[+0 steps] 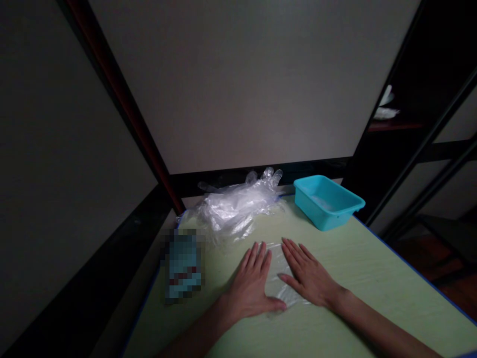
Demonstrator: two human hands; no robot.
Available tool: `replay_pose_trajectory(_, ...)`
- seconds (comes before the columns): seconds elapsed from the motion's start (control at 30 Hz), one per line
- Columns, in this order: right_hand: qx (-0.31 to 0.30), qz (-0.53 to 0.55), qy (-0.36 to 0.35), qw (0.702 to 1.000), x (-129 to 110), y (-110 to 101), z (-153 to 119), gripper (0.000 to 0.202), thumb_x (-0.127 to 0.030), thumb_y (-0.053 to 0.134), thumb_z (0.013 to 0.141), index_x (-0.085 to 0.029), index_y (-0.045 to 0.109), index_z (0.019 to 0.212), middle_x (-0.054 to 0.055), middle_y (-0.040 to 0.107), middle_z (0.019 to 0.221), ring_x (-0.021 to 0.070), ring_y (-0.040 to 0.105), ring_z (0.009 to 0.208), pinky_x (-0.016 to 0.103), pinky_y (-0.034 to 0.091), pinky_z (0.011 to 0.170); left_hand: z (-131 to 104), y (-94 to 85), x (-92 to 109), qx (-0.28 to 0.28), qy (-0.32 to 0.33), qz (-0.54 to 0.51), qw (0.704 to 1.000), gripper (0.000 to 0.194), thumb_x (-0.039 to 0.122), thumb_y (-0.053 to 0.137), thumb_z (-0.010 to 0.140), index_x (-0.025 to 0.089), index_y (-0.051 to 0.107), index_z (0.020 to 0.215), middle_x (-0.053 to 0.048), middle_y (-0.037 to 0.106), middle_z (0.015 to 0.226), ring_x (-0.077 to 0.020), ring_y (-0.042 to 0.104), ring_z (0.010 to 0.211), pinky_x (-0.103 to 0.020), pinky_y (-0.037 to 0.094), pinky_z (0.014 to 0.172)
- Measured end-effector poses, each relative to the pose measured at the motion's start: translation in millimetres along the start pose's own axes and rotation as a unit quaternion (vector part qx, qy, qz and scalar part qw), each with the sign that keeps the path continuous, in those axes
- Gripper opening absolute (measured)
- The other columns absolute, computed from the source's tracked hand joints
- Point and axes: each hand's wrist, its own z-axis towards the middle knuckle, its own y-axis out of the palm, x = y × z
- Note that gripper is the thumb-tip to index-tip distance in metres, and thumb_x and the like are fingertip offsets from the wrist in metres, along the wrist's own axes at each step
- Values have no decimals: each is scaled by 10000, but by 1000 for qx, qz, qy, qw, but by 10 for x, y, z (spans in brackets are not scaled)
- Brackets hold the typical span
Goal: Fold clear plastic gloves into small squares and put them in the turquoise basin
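On the pale green table (pixel 357 278), a thin clear plastic piece (pixel 275 283), probably a disposable glove, lies flat between and partly under my hands. My left hand (pixel 253 286) rests palm down on its left side, fingers stretched out and thumb pointing right. Over its right side my right hand (pixel 307 273) also lies flat, with its fingers pointing up and left. Neither hand grips anything. Beyond them sits a crumpled pile of clear plastic gloves (pixel 238 204) at the table's far edge.
A turquoise basin (pixel 324 219) stands at the far right corner, with something whitish inside. A pixelated bluish item (pixel 184 263) lies by the left edge. Behind the table rises a grey panel (pixel 253 89). Dark shelving is at the right.
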Motion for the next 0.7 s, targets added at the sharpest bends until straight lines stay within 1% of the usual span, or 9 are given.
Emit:
replay_pose_trajectory(0.13, -17, -10, 1, 1000, -3, -18, 1, 696, -527, 291, 849, -78, 163, 1364, 160, 126, 1412, 239, 95, 1299, 433, 166, 1035, -1, 2, -15, -4, 3, -3, 1000, 1079, 799, 374, 564, 103, 147, 1356, -145, 37, 1432, -297, -35, 1298, -440, 85, 1038)
replay_pose_trajectory(0.3, -17, -4, 3, 1000, -8, -34, -1, 709, -536, 302, 842, -75, 164, 1364, 164, 130, 1412, 244, 97, 1298, 435, 159, 1038, 4, 13, -21, -1, 6, -4, 1000, 1085, 802, 369, 564, 99, 137, 1358, -148, 18, 1431, -296, -53, 1296, -439, 82, 1040)
replay_pose_trajectory(0.43, -12, 8, 5, 1000, -10, -16, 6, 725, -551, 306, 834, -84, 155, 1366, 158, 117, 1415, 248, 87, 1299, 442, 158, 1037, 7, 6, -4, -6, -5, -10, 1000, 1115, 766, 453, 551, 78, 110, 1358, -167, 9, 1426, -303, -53, 1294, -449, 98, 1038)
replay_pose_trajectory(0.5, -4, 33, 6, 999, 8, -14, 6, 717, -546, 315, 835, -112, 125, 1374, 141, 109, 1420, 246, 83, 1300, 453, 151, 1038, 2, -5, -4, 2, -7, -26, 1000, 1124, 734, 502, 549, 68, 95, 1358, -175, 14, 1424, -301, -39, 1296, -452, 103, 1040)
replay_pose_trajectory(0.57, 5, 88, 2, 996, 52, -44, -8, 680, -511, 310, 853, -153, 74, 1381, 116, 110, 1427, 234, 91, 1300, 458, 157, 1038, -14, -19, -24, 25, -5, -59, 998, 1081, 673, 550, 577, 74, 103, 1358, -168, 29, 1426, -293, -15, 1300, -449, 112, 1043)
replay_pose_trajectory(0.63, 11, 169, -5, 986, 118, -117, -51, 616, -456, 293, 880, -192, 51, 1382, 91, 121, 1432, 213, 125, 1298, 445, 190, 1036, -45, -35, -65, 60, -5, -113, 992, 953, 545, 588, 644, 92, 140, 1354, -150, 63, 1430, -276, 37, 1304, -431, 145, 1046)
replay_pose_trajectory(0.67, 12, 209, -8, 978, 157, -168, -86, 579, -428, 290, 890, -208, 75, 1381, 82, 135, 1433, 203, 152, 1294, 432, 215, 1032, -63, -43, -92, 81, -7, -147, 986, 856, 460, 585, 686, 102, 173, 1347, -141, 101, 1429, -261, 85, 1303, -413, 170, 1045)
replay_pose_trajectory(0.7, 9, 238, -15, 971, 195, -226, -130, 542, -410, 303, 893, -223, 135, 1373, 74, 165, 1429, 201, 185, 1287, 425, 239, 1025, -82, -50, -120, 103, -9, -182, 978, 750, 372, 567, 721, 110, 220, 1333, -134, 163, 1419, -244, 151, 1293, -391, 200, 1039)
